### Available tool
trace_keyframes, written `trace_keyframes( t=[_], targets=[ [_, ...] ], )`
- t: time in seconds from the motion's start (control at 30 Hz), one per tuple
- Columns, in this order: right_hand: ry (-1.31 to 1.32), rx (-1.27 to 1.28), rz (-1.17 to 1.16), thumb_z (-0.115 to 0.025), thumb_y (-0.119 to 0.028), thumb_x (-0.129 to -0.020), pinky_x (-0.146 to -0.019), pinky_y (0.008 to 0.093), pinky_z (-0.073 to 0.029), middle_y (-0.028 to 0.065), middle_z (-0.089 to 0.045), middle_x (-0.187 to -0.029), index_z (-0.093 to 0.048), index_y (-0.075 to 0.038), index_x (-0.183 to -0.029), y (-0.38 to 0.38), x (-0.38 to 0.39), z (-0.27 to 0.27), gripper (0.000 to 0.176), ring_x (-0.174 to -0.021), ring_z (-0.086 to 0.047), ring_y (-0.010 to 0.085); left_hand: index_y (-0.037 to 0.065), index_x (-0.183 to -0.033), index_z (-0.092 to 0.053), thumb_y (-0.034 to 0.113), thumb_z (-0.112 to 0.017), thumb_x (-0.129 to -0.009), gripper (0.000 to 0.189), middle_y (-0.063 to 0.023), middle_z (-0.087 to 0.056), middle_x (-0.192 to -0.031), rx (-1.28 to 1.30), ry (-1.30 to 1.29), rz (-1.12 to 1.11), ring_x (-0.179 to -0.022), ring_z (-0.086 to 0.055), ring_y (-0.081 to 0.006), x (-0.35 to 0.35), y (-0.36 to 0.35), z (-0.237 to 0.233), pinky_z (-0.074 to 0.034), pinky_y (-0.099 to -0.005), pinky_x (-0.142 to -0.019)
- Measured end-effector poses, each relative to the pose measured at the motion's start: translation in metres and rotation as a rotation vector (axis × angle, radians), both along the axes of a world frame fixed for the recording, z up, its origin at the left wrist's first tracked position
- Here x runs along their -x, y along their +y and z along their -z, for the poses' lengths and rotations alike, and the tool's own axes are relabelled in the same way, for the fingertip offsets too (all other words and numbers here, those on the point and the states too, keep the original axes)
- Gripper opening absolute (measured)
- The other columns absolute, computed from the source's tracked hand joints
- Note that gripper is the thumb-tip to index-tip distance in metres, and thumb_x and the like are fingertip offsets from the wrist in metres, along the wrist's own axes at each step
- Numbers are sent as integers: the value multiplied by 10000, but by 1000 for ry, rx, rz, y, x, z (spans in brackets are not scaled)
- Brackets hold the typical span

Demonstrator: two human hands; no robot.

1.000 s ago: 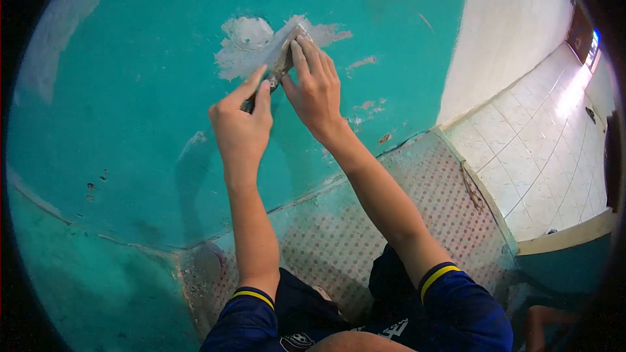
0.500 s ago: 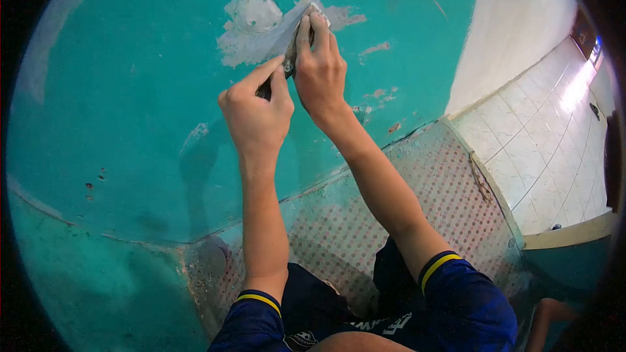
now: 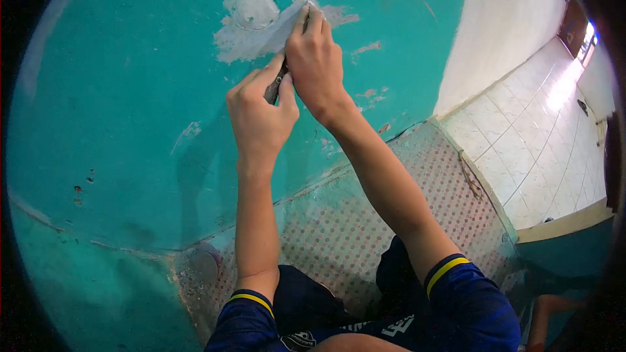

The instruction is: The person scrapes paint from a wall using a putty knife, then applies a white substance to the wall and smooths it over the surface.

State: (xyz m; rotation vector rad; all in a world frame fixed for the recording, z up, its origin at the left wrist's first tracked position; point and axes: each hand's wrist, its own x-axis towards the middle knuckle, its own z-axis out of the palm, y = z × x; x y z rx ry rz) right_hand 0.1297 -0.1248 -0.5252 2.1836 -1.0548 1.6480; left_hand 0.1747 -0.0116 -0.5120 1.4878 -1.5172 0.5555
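Grey-white filler [image 3: 235,44] is smeared across the turquoise wall [image 3: 143,78], beside a paler round patch [image 3: 256,12]. My left hand [image 3: 261,109] is closed around the dark handle of a putty knife [image 3: 276,87]. Higher up, my right hand [image 3: 316,65] grips the same tool, its fingers pressing near the upper end against the wall at the filler's right part. Most of the blade is hidden behind my right hand.
Below the wall lies a dotted, dusty floor [image 3: 352,228]. White tiles [image 3: 515,137] lie beyond a low edge at right, by a white wall section [image 3: 502,13]. Part of another person's limb [image 3: 541,319] shows at lower right. Small holes [image 3: 78,195] mark the wall.
The knife has tilted flatter to the wall, and less of its blade shows. My left hand has shifted slightly right and down; the whole view has moved a little.
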Motion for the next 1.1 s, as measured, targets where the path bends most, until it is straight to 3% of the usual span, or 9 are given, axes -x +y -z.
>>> trace_keyframes(
  t=[0.07, 0.13, 0.27, 0.53, 0.57, 0.67, 0.9, 0.97, 1.1],
  targets=[
    [-47, 78, 44, -621, 10, -735, -732, 257, -597, 249, -566, -1133, -522, 184, -1182, -2, -5, 3, 490, -1089, -603, 338, -15, -1127, -680, -16, -645, -807, 322, -188, -699, -889, 10, 23, 2, -742, -690, -248, -4, -3, 2, -520, -338, -678],
    [-104, 82, 29, -620, 9, -738, -735, 262, -598, 248, -566, -1133, -519, 183, -1190, -2, -9, 7, 495, -1087, -604, 339, 8, -1135, -684, -13, -619, -803, 339, -138, -635, -723, 10, -58, 40, -577, -595, -262, -8, 0, 1, -442, -374, -520],
    [-179, 103, -18, -621, 5, -744, -743, 266, -599, 252, -562, -1142, -513, 183, -1204, -9, -7, 8, 505, -1085, -604, 341, 3, -1145, -680, -16, -612, -810, 343, -127, -598, -672, 18, -189, -3, -528, -542, -243, -4, -7, 7, -410, -374, -489],
    [-79, 166, -30, -622, -52, -715, -704, 292, -601, 289, -601, -1083, -575, 190, -1116, -10, 8, 2, 470, -1030, -624, 362, -43, -1138, -671, -3, -580, -841, 313, -114, -538, -597, -67, 57, 94, -497, -480, -176, 8, 2, -6, -370, -344, -482],
    [-80, 197, -9, -621, -58, -709, -691, 296, -600, 297, -610, -1056, -595, 190, -1082, -11, 7, 1, 449, -1011, -629, 370, -56, -1184, -644, 23, -595, -869, 328, -109, -694, -813, -82, 25, 78, -650, -510, -70, 7, 2, -5, -410, -247, -565],
    [-41, 199, -9, -625, -51, -696, -676, 292, -596, 315, -610, -1043, -622, 193, -1019, -9, 9, -3, 404, -966, -633, 375, -57, -1133, -670, 6, -580, -837, 315, -125, -588, -633, 29, 112, 132, -528, -473, -114, 7, -4, -2, -372, -294, -498],
    [31, 124, -24, -642, -47, -675, -658, 284, -595, 333, -605, -1063, -640, 189, -971, -8, 12, -9, 379, -924, -631, 361, -58, -1161, -656, 11, -579, -843, 334, -78, -607, -655, -70, 273, 160, -583, -470, -67, 8, 3, -6, -373, -260, -514],
    [36, 180, -13, -649, -44, -669, -643, 277, -594, 327, -603, -1056, -644, 181, -955, -9, 14, -6, 364, -939, -627, 360, -64, -1177, -644, 17, -596, -881, 311, -46, -684, -873, -59, 231, 133, -677, -490, -44, 11, 1, -2, -411, -211, -590],
    [35, 232, 58, -651, -49, -668, -651, 278, -594, 316, -600, -1050, -645, 174, -943, -8, 11, -3, 354, -946, -622, 355, -60, -1179, -645, 22, -595, -882, 313, -59, -698, -898, -127, 353, 87, -692, -506, -45, 10, 7, -3, -420, -210, -603]
  ],
)
